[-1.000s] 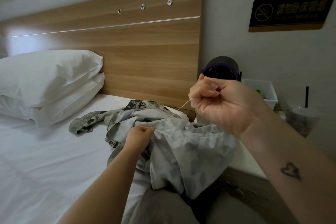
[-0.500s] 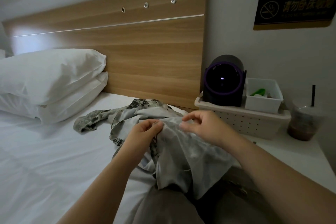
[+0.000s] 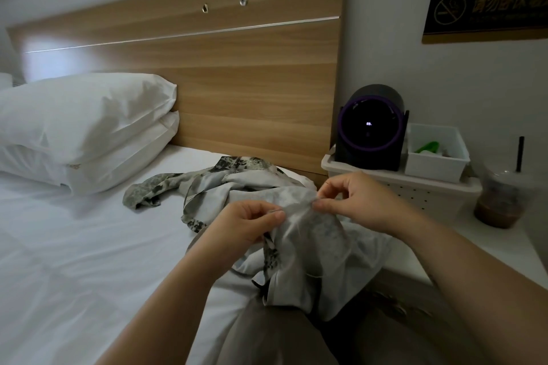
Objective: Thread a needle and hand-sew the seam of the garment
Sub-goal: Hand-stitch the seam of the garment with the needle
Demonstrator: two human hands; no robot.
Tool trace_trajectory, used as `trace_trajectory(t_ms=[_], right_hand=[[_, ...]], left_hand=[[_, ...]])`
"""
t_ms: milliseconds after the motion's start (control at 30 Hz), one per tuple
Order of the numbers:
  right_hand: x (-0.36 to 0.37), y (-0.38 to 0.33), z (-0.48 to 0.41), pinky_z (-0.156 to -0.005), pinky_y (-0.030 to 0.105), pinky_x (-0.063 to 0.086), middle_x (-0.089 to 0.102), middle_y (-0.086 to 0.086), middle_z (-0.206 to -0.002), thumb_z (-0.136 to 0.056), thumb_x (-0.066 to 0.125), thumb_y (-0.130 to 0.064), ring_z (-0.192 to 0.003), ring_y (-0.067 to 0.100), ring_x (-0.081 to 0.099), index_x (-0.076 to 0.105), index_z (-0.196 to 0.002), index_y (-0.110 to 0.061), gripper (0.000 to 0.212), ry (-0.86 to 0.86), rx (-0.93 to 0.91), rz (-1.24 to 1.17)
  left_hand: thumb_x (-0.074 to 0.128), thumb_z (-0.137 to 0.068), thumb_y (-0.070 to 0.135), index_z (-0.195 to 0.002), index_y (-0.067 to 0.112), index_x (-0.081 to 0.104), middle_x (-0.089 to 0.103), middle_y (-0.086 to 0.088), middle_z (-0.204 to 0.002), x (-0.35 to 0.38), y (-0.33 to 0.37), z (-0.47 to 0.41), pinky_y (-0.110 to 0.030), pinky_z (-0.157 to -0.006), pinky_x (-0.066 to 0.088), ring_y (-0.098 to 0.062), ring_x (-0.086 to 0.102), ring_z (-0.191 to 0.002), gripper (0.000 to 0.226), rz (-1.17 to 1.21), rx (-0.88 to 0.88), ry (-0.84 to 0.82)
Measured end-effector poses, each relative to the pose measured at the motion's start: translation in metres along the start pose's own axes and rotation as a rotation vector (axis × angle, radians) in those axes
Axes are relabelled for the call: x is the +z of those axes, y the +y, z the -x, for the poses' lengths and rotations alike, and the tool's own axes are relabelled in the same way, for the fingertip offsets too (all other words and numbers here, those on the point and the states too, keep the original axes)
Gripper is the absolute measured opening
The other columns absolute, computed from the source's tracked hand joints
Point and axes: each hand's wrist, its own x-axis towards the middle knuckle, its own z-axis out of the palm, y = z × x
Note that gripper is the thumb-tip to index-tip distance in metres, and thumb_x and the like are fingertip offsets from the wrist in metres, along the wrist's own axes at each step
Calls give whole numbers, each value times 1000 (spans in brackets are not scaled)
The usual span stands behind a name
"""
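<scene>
Left hand (image 3: 243, 225) and right hand (image 3: 358, 201), fingers curled, both in a pinch on the garment (image 3: 311, 237)

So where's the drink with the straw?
In the head view the drink stands far right on the white bedside table, just right of the white basket holding the black-and-purple gadget.

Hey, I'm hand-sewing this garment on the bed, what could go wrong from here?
The needle is too small to see. The left hand and right hand pinch the garment close together, so a stitch could prick a finger. The cup stands on the nightstand beside the right arm; a wide pull might knock it over.
</scene>
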Motion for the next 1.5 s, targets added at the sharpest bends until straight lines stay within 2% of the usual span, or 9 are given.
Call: trace_trajectory(t_ms=[200, 467, 600, 767, 1067, 1167, 1267, 1333, 1500], right_hand=[[0, -25, 10, -55, 23, 36, 51, -3, -71, -102, 34, -20, -57, 8, 43, 65, -93, -20, 32, 326, 34, -247], [30, -50, 33, -54, 18, 43, 69, -5, -61, -103, 34, -30, -46, 6, 57, 60, -93, -22, 29, -215, 93, 23], [35, -50, 35, -47, 11, 38, 69, -6, -58, -103, 33, -29, -44, 5, 56, 60, -94, -21, 29, -232, 139, 73], [35, -51, 33, -50, 14, 39, 69, -5, -60, -103, 33, -29, -46, 7, 57, 60, -94, -22, 29, -238, 151, 70], [37, -50, 30, -51, 15, 40, 69, -3, -59, -102, 32, -27, -44, 7, 55, 59, -92, -20, 29, -245, 166, 68], [37, -49, 28, -54, 18, 42, 68, -2, -58, -102, 32, -26, -44, 7, 54, 60, -94, -18, 30, -260, 178, 68], [38, -48, 27, -54, 18, 43, 68, -2, -57, -102, 31, -25, -43, 7, 54, 60, -95, -16, 31, -264, 193, 66], [38, -47, 25, -52, 16, 41, 68, -1, -58, -102, 30, -23, -41, 6, 53, 60, -94, -13, 32, -256, 193, 60], [38, -45, 19, -55, 19, 45, 71, 5, -64, -102, 33, -18, -40, 7, 53, 58, -92, -6, 30, -195, 171, -43]], left_hand=[[67, -86, 25, -73, 23, 76, 63, 5, -61, -1, -2, -1, -15, -52, 45, -4, 55, -53, 16, -7, -42, 44], [65, -88, 23, -75, 18, 75, 63, -2, -68, 1, 2, 4, -19, -59, 47, -8, 56, -60, 18, -5, -2, 55], [65, -89, 24, -73, 22, 75, 59, 1, -65, 1, 3, 7, -21, -62, 46, -9, 53, -60, 19, -44, 22, 87], [66, -88, 25, -75, 21, 75, 60, -3, -68, 1, 3, 8, -28, -67, 45, -15, 53, -66, 16, -47, 38, 104], [66, -88, 23, -80, 19, 75, 68, 3, -67, 2, 2, 8, -17, -60, 48, -6, 59, -63, 13, -76, 66, 143], [67, -87, 23, -78, 22, 75, 70, 2, -69, 5, 1, 9, -24, -66, 51, -9, 62, -66, 12, -148, 103, 183], [68, -87, 23, -75, 27, 73, 72, 1, -72, 9, 1, 11, -21, -62, 50, -12, 64, -65, 13, -268, 196, 259], [68, -85, 22, -74, 29, 71, 68, 8, -66, 14, 1, 13, -11, -55, 44, -2, 60, -60, 14, -387, 294, 325], [69, -85, 12, -80, 21, 73, 64, 20, -66, 25, -1, 14, -5, -64, 42, 6, 60, -72, 11, -519, 485, 356]])
